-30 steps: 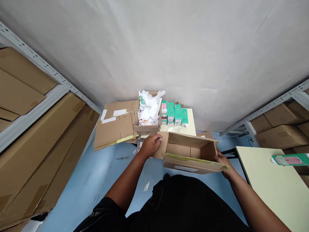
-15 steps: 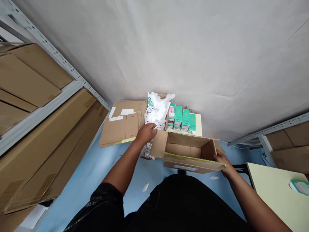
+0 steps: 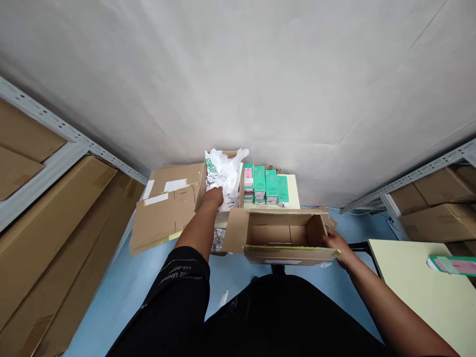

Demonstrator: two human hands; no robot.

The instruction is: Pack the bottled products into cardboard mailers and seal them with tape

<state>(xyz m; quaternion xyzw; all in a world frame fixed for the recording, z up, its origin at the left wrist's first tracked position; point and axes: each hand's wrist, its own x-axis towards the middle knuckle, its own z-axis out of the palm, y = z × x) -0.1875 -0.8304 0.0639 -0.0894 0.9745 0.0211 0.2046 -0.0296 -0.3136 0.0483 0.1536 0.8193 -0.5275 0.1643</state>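
Observation:
An open cardboard box [image 3: 293,256] is in front of my body, its inside showing bare cardboard and its flaps spread. My right hand [image 3: 335,244] grips its right end, the thumb inside the wall and the other fingers out of sight. Beyond it on the left stands a second carton [image 3: 201,186] filled with crumpled white paper and plastic [image 3: 226,171]. At the near side of that filling is my left hand [image 3: 214,197], fingers curled; what they hold, if anything, is hidden. Right of this carton, several green-and-pink product boxes [image 3: 271,186] stand in a row.
Flattened cardboard [image 3: 167,218] with white labels lies left of the filled carton. Large cartons fill a metal shelf [image 3: 63,126] on the left; another shelf [image 3: 416,183] is at right. A pale table [image 3: 412,292] at right carries a green-and-pink box [image 3: 453,265]. Paper scraps lie on the blue floor.
My left hand has moved from the open box's flap forward to the paper filling. My right hand still grips the open box. The camera view has turned, shifting the scene left.

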